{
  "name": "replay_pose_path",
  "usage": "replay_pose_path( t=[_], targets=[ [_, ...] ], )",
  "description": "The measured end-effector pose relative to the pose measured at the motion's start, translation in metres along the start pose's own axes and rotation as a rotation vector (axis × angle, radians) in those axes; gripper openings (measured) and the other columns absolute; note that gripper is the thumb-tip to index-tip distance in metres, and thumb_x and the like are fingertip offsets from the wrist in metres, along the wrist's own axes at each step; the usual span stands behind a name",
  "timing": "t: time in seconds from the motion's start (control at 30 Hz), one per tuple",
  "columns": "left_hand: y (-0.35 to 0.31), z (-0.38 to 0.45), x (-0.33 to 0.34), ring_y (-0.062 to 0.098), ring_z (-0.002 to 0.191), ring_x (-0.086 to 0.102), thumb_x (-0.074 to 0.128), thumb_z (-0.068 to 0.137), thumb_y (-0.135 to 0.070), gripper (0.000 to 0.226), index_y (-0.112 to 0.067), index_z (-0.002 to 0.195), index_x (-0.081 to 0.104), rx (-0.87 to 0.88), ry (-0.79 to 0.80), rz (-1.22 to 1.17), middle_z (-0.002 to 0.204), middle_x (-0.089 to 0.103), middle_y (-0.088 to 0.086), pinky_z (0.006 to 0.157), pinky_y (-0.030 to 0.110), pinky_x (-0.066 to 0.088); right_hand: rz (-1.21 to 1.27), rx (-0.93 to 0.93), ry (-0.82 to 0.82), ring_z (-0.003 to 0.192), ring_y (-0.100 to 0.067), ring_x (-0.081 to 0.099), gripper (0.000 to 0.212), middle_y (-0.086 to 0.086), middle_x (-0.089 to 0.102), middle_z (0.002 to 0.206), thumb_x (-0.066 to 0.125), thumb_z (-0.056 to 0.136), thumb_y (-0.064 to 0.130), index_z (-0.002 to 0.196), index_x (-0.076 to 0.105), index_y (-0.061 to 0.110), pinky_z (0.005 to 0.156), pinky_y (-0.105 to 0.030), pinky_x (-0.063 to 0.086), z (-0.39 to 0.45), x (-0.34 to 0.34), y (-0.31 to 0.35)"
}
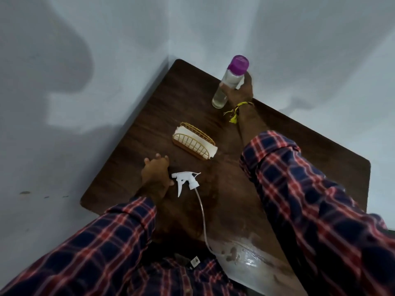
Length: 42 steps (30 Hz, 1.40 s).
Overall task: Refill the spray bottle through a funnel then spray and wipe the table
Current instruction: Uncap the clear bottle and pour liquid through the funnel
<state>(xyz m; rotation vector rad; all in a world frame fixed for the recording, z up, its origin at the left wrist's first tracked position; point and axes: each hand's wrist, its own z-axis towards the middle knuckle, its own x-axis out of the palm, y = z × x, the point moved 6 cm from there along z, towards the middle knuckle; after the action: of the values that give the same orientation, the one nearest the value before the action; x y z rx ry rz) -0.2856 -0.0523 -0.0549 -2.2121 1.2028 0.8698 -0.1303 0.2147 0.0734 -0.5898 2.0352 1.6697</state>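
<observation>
My left hand (156, 175) rests on the table (299, 150), fingers relaxed, thumb just beside the white spray head (185, 180), which lies flat with its tube trailing toward me. Farther in sits a wire napkin holder (194, 141). My right hand (240, 90) grips the purple-capped clear bottle (229, 81), tilted.
</observation>
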Motion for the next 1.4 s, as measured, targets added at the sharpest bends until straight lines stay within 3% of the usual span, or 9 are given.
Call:
replay_pose_path(
  t=[0.2,0.43,0.6,0.7,0.83,0.93,1.17,1.3,1.4],
  targets=[
    [0.001,-0.001,-0.003,0.042,0.147,0.013,0.083,0.075,-0.031,0.100,-0.024,0.154,0.021,-0.002,0.051,-0.028,0.163,0.015,0.006,0.109,0.052,0.036,0.021,-0.052,-0.067,0.114,-0.020,0.061,0.061,-0.007,0.064,0.127,0.082,0.076,0.021,0.130,0.055,0.009,0.083,-0.012,0.041,-0.016,-0.008,-0.014],
    [-0.002,-0.011,-0.009,0.043,0.145,0.018,0.077,0.083,-0.023,0.086,-0.019,0.152,0.027,0.014,0.016,-0.042,0.161,0.018,0.011,0.112,0.054,0.034,0.040,-0.077,-0.224,0.099,-0.019,0.067,0.057,-0.007,0.070,0.113,0.087,0.069,0.025,0.118,0.062,0.009,0.092,-0.034,0.055,-0.101,-0.060,-0.056],
    [-0.022,-0.048,-0.034,0.034,0.130,0.046,0.062,0.091,-0.011,0.046,-0.012,0.136,0.050,0.063,-0.342,-0.194,0.137,0.053,0.014,0.105,0.053,0.042,0.172,-0.249,-0.238,0.087,0.009,0.063,0.047,0.014,0.064,0.097,0.086,0.071,0.020,0.109,0.058,0.016,0.078,-0.008,0.049,-0.190,-0.106,-0.054],
    [-0.062,-0.085,-0.050,0.024,0.125,0.053,0.059,0.096,-0.020,0.043,-0.016,0.138,0.053,0.324,-0.509,-0.434,0.135,0.058,0.007,0.104,0.039,0.045,0.219,-0.276,-0.222,0.093,0.012,0.062,0.048,0.019,0.064,0.101,0.085,0.073,0.019,0.111,0.055,0.024,0.079,-0.005,0.048,-0.234,-0.126,-0.059],
    [-0.119,-0.152,-0.055,0.012,0.132,0.050,0.065,0.093,-0.030,0.053,-0.017,0.142,0.051,0.778,-0.276,-0.986,0.141,0.056,-0.001,0.109,0.034,0.043,0.247,-0.262,-0.189,0.095,-0.001,0.067,0.047,0.012,0.070,0.104,0.084,0.075,0.026,0.113,0.058,0.027,0.081,-0.015,0.053,-0.274,-0.147,-0.078],
    [-0.159,-0.198,-0.059,0.013,0.136,0.046,0.077,0.083,-0.024,0.075,-0.014,0.148,0.040,1.011,-0.089,-0.991,0.146,0.050,-0.001,0.109,0.036,0.042,0.270,-0.302,-0.115,0.096,-0.007,0.067,0.046,0.009,0.070,0.105,0.082,0.077,0.020,0.118,0.060,0.016,0.082,-0.028,0.056,-0.292,-0.161,-0.092],
    [-0.217,-0.256,-0.048,0.016,0.117,0.062,0.086,0.072,-0.019,0.056,-0.012,0.123,0.063,1.104,0.067,-0.834,0.121,0.067,-0.003,0.098,0.042,0.053,0.259,-0.379,0.004,0.108,-0.010,0.066,0.054,0.002,0.068,0.117,0.077,0.079,0.002,0.129,0.056,0.007,0.090,-0.031,0.055,-0.318,-0.199,-0.131],
    [-0.234,-0.272,-0.024,0.022,0.106,0.067,0.083,0.076,-0.011,0.034,-0.008,0.105,0.067,1.075,-0.096,-0.952,0.106,0.072,0.000,0.091,0.043,0.056,0.176,-0.430,-0.093,0.109,-0.013,0.065,0.051,-0.001,0.067,0.120,0.075,0.081,0.012,0.129,0.057,0.005,0.092,-0.034,0.053,-0.333,-0.217,-0.148],
    [-0.248,-0.286,-0.005,0.018,0.102,0.069,0.082,0.076,-0.008,0.029,-0.008,0.102,0.068,1.034,-0.219,-1.002,0.103,0.073,-0.002,0.090,0.037,0.056,0.157,-0.406,-0.226,0.104,-0.003,0.063,0.051,0.007,0.064,0.116,0.068,0.082,0.027,0.128,0.058,0.007,0.091,-0.020,0.051,-0.348,-0.231,-0.161]
  ],
)
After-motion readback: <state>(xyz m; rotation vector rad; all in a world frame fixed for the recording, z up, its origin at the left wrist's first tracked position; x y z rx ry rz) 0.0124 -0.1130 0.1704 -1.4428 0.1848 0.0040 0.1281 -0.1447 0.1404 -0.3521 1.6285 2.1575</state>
